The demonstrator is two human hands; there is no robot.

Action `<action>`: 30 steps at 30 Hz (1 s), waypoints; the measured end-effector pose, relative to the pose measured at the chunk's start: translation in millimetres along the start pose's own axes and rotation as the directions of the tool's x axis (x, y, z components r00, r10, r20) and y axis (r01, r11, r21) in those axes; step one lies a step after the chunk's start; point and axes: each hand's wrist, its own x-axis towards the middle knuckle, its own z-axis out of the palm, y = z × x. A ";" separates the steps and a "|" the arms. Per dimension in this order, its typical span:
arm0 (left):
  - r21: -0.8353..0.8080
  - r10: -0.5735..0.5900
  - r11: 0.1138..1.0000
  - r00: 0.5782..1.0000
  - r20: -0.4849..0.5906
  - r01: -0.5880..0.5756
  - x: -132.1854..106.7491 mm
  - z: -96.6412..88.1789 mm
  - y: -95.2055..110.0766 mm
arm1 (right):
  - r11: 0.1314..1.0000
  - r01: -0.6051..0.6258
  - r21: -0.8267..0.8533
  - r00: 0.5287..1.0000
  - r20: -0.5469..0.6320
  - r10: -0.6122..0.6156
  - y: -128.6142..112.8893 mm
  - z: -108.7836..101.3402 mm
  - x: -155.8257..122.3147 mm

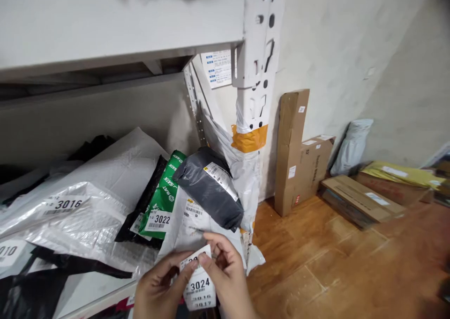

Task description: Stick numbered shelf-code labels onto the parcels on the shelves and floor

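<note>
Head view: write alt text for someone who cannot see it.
A left hand and right hand pinch a white paper strip of numbered labels, one reading 3024. Before them, a white metal rack holds a green plastic parcel labelled 3022 among others.

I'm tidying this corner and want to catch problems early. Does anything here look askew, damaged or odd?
The shelf post looks odd: orange tape is wrapped around it over crumpled white plastic, perhaps a makeshift cover. Beside it, the dark grey parcel lies askew on a white parcel. I see no spill.
</note>
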 end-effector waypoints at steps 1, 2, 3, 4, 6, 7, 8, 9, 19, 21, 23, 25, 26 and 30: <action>-0.020 -0.002 1.000 1.000 -0.030 0.002 -1.4 1.3 0.6 | 1.000 -0.011 -0.014 0.999 0.039 0.012 -3.6 -2.4 1.1; -0.025 0.013 1.000 0.999 -0.051 -0.015 -2.3 1.9 1.1 | 0.999 -0.026 -0.026 0.997 0.078 0.028 -6.9 -4.5 1.9; -0.018 0.034 0.999 0.998 -0.054 -0.035 -2.6 2.0 1.1 | 0.998 -0.040 -0.039 0.992 0.114 0.044 -9.5 -6.1 2.5; -0.005 0.052 0.999 0.998 -0.042 -0.053 -2.4 1.7 0.6 | 0.998 -0.048 -0.050 0.989 0.136 0.055 -11.3 -7.1 2.9; 0.024 0.058 0.998 0.998 0.002 -0.058 -1.0 1.2 -1.7 | 0.997 -0.056 -0.058 0.989 0.131 0.063 -12.6 -7.2 3.0; 0.037 0.047 0.998 0.999 0.015 -0.048 -0.2 1.3 -2.8 | 0.996 -0.058 -0.065 0.991 0.121 0.065 -12.5 -6.5 3.0; 0.046 0.029 0.998 1.000 0.010 -0.030 0.3 1.9 -3.5 | 0.996 -0.054 -0.075 0.992 0.113 0.063 -11.9 -5.5 3.0; 0.046 0.008 0.999 1.000 -0.013 -0.007 0.4 3.0 -3.6 | 0.995 -0.047 -0.088 0.992 0.109 0.057 -11.2 -4.5 3.0; -0.271 -0.226 0.936 0.974 0.026 0.225 -6.7 19.1 4.8 | 0.992 -0.069 -0.110 0.997 -0.053 0.064 6.3 -6.4 7.4; -0.280 -0.215 0.938 0.976 -0.014 0.203 -8.0 21.2 6.2 | 0.992 -0.079 -0.102 0.996 -0.053 0.074 7.3 -6.8 7.6; -0.284 -0.208 0.939 0.978 -0.019 0.194 -8.5 21.6 6.3 | 0.993 -0.079 -0.085 0.996 -0.046 0.075 5.8 -6.3 7.3; -0.283 -0.208 0.939 0.978 -0.015 0.195 -8.5 20.1 4.3 | 0.996 -0.062 -0.070 0.997 -0.043 0.059 2.4 -5.3 6.6; -0.276 -0.210 0.940 0.978 -0.006 0.200 -8.6 18.7 2.7 | 0.996 -0.050 -0.070 0.998 -0.043 0.047 0.3 -4.7 6.2; -0.186 -0.192 0.966 0.981 -0.041 0.181 -13.8 12.8 -3.0 | 0.996 0.018 -0.084 1.000 -0.023 -0.020 -5.9 0.5 5.7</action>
